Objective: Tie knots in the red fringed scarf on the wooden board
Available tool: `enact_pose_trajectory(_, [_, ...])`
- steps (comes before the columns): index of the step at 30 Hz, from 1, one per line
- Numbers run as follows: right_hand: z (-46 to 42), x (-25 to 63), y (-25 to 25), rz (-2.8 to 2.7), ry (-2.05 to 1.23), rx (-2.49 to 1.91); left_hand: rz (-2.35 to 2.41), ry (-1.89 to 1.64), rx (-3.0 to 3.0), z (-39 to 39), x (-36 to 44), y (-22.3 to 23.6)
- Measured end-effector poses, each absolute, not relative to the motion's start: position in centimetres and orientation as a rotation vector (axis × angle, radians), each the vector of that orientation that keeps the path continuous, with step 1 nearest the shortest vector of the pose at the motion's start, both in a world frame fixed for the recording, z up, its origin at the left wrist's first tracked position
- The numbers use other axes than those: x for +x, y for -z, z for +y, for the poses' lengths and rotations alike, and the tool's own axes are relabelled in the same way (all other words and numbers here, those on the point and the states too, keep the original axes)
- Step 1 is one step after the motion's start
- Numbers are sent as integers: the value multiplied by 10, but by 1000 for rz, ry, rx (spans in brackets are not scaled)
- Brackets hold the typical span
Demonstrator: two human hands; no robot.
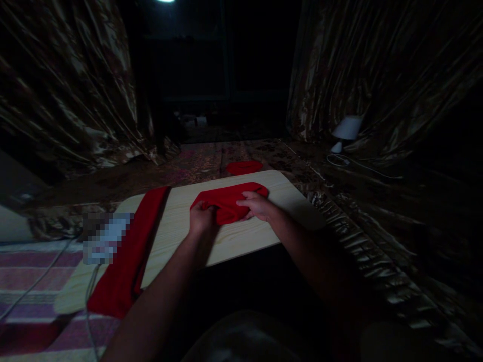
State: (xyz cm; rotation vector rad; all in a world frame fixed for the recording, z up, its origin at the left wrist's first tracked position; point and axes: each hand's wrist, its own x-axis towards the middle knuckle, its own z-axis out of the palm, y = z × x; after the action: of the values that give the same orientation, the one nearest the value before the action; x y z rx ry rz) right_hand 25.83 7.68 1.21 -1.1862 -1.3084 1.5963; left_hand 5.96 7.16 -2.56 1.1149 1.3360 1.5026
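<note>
Forearms [162, 286] overlap the pale table [234, 240]; left grip [202, 219] and right grip [257, 205] clasp red cloth [226, 201].

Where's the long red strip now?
In the head view, the long red strip lies across the left side of the pale tabletop, left of the red cloth that the left hand grips.
</note>
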Motion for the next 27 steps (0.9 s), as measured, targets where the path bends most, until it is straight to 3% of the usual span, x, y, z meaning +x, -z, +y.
enact_pose_trajectory(8, [75,265,0,-1520,-1572,-1279,1159,-1418,652,14,69,11])
enact_pose_trajectory(15, [82,269,4,-1661,-1485,-1320,1308,-1452,867,-10,55,29])
enact_pose_trajectory(20, [83,270,3,-1753,-1221,-1466,1396,-1312,1061,-18,47,16])
enact_pose_trajectory(23, [78,272,-2,-1863,-1278,-1498,1425,-1248,1118,-23,38,5])
enact_pose_trajectory(27, [74,274,-7,-2036,-1274,-1516,1804,-1251,1438,-24,23,-5])
